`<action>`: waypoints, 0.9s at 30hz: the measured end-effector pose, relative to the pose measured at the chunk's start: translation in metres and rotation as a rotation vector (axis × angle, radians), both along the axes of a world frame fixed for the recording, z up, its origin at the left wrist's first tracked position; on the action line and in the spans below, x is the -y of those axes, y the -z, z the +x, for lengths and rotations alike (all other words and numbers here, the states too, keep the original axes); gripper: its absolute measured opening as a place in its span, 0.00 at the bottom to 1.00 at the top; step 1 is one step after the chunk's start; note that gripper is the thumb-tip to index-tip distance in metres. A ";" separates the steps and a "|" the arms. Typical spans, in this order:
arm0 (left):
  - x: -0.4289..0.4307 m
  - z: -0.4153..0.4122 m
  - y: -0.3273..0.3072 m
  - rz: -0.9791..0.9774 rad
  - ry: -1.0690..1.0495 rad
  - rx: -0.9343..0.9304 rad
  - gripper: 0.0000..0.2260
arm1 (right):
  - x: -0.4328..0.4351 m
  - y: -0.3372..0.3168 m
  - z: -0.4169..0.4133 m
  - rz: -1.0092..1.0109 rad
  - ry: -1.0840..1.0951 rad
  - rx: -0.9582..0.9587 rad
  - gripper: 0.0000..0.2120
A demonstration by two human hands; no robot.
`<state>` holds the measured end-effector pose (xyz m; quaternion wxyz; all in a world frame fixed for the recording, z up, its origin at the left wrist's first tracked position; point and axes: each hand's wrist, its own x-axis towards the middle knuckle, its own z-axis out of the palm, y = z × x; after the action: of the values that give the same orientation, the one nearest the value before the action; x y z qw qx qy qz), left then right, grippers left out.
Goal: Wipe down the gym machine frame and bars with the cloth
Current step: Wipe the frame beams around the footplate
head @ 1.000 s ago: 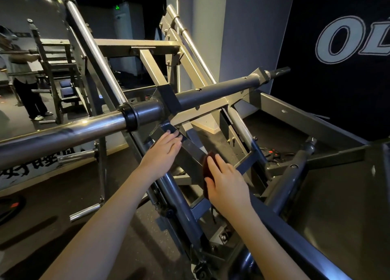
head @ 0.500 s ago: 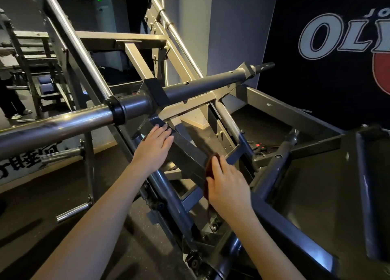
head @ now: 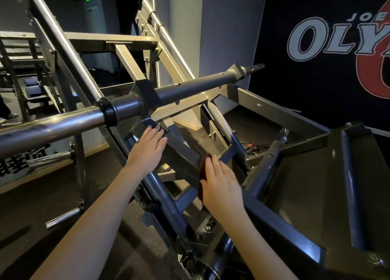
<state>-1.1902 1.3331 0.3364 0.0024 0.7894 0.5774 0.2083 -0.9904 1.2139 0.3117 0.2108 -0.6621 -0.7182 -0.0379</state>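
Head view: right hand [head: 221, 182], grip wide and flat, presses the dark cloth [head: 203, 170] on the slanted frame bar [head: 181, 151]; left hand [head: 147, 149] flat higher up. Unpinched, the cloth could slip off.

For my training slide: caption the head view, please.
Right hand presses a dark cloth on the machine's diagonal brace; left hand rests flat higher up.
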 end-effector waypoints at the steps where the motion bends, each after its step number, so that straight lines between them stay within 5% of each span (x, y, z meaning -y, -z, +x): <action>1: 0.000 0.000 0.000 0.004 0.003 0.011 0.22 | -0.007 -0.006 -0.007 -0.003 -0.017 -0.007 0.31; 10: 0.004 0.001 -0.004 -0.012 0.068 0.264 0.22 | 0.031 0.008 0.017 -0.048 0.070 0.031 0.33; 27: 0.004 -0.001 0.003 0.022 0.042 0.213 0.21 | -0.013 -0.016 -0.013 -0.042 -0.076 -0.077 0.27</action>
<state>-1.1913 1.3291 0.3331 0.0595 0.7746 0.5550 0.2975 -1.0036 1.2265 0.3274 0.2253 -0.6396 -0.7349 0.0107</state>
